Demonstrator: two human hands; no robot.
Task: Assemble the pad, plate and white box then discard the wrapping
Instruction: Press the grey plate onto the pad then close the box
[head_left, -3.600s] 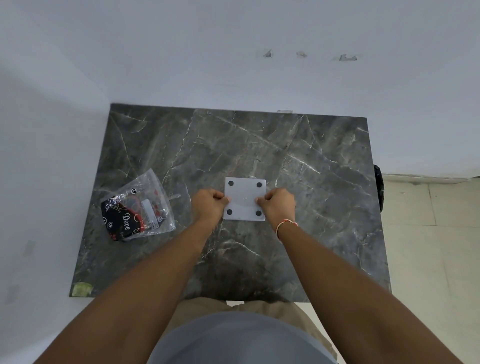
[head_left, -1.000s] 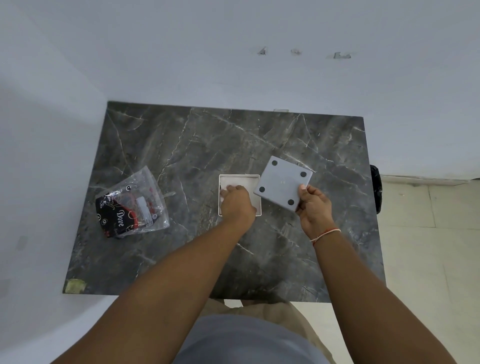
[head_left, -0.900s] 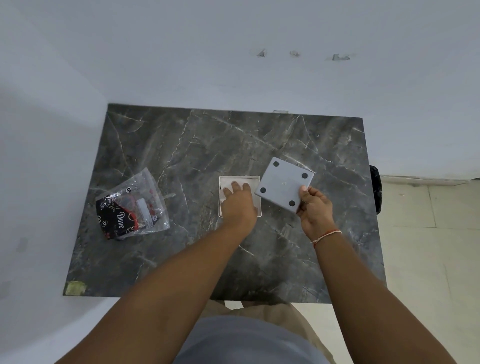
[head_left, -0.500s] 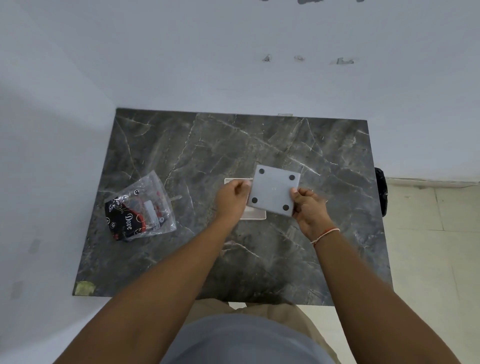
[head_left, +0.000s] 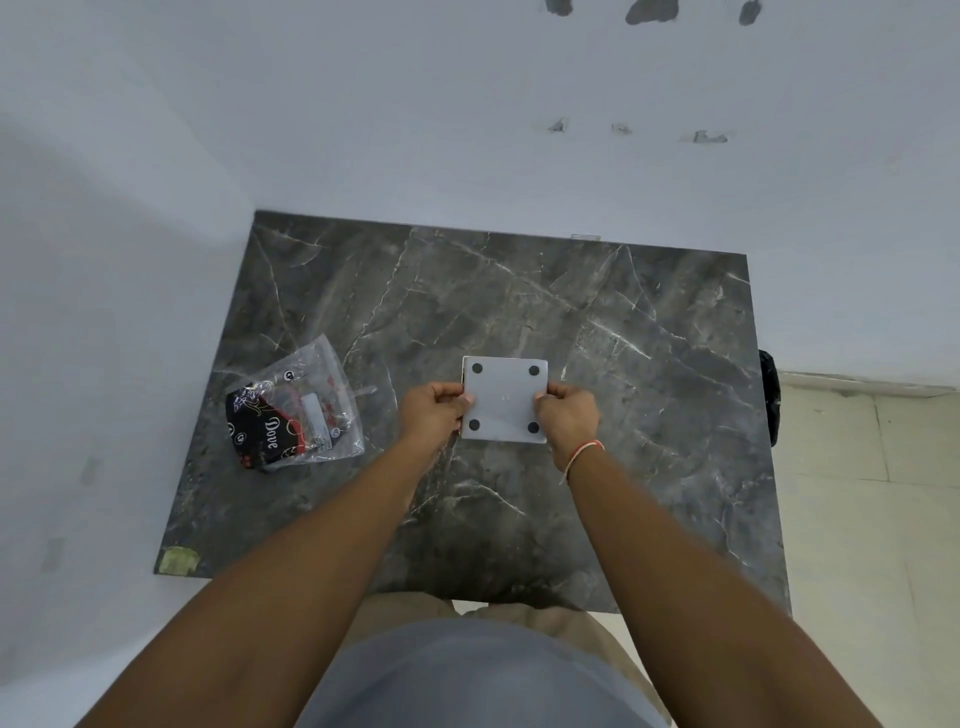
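Observation:
A square grey plate (head_left: 504, 399) with a black dot at each corner lies flat over the white box, whose rim (head_left: 463, 364) shows only as a thin edge along the plate's left and top sides. My left hand (head_left: 434, 413) pinches the plate's left edge and my right hand (head_left: 566, 418) pinches its right edge. The pad is hidden. The wrapping (head_left: 293, 410), a clear plastic bag with a black and red printed item inside, lies on the table to the left of my left hand.
The dark marble table (head_left: 649, 338) stands in a corner with white walls behind and to the left. A black object (head_left: 769, 395) hangs off its right edge. Tiled floor (head_left: 872, 493) lies to the right. A yellowish sticker (head_left: 179, 560) marks the near left corner.
The plate was held up at the right in my right hand while my left hand was in the open box. Now the plate sits squarely over the box with both hands at its edges.

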